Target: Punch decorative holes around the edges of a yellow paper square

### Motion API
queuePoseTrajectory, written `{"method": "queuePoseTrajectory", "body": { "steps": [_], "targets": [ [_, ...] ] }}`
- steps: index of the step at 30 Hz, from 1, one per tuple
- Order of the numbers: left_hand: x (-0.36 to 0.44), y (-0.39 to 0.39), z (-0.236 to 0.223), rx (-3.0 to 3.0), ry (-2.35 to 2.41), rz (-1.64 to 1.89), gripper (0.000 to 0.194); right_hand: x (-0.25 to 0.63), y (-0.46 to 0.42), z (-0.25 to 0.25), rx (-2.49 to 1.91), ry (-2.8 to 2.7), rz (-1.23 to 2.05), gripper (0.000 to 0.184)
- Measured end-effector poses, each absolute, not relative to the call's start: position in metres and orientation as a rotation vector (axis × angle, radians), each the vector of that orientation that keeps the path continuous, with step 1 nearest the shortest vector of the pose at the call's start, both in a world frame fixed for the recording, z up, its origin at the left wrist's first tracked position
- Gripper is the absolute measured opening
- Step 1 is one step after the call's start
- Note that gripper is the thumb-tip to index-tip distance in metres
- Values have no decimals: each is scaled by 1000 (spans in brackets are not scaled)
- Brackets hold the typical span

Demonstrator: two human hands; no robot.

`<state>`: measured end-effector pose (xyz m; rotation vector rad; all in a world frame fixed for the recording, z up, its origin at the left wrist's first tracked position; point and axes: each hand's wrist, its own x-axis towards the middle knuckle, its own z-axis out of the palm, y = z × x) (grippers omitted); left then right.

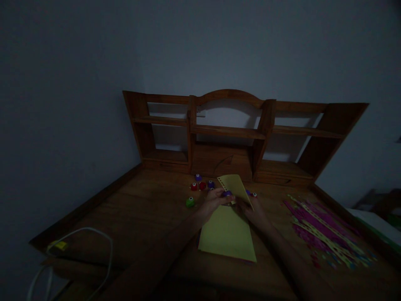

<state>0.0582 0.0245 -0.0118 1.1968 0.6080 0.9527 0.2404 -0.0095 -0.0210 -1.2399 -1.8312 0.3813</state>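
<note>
My left hand (214, 200) is closed around a small purple craft punch (227, 193), at the edge of a yellow paper sheet (236, 184). A row of small punched holes runs down that sheet's left edge. My right hand (252, 209) grips the lower right part of the sheet, its fingers partly hidden in the dim light. Beneath both hands lies a stack of yellow paper (228, 236). Left of the hands stand more punches: a green one (189, 202), a red one (194, 187) and a purple one (211, 184).
Beyond my right hand sits another red punch (254, 195). Pink and yellow paper strips and scraps (322, 225) cover the desk's right side. A wooden shelf unit (227, 133) rises at the back. A white cable (111, 251) loops at the front left.
</note>
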Motion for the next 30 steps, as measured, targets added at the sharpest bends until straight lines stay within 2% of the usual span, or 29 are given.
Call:
{"method": "queuePoseTrajectory", "body": {
  "steps": [11,20,30],
  "targets": [
    [56,23,-18,1199,567,944,50,243,-7,-22,-1300,-1648,564,32],
    [56,23,-17,1229,592,930,50,243,-8,-19,-1318,-1663,530,32],
    [57,21,-15,1228,580,909,50,241,-10,-20,-1297,-1549,671,35]
  ]
}}
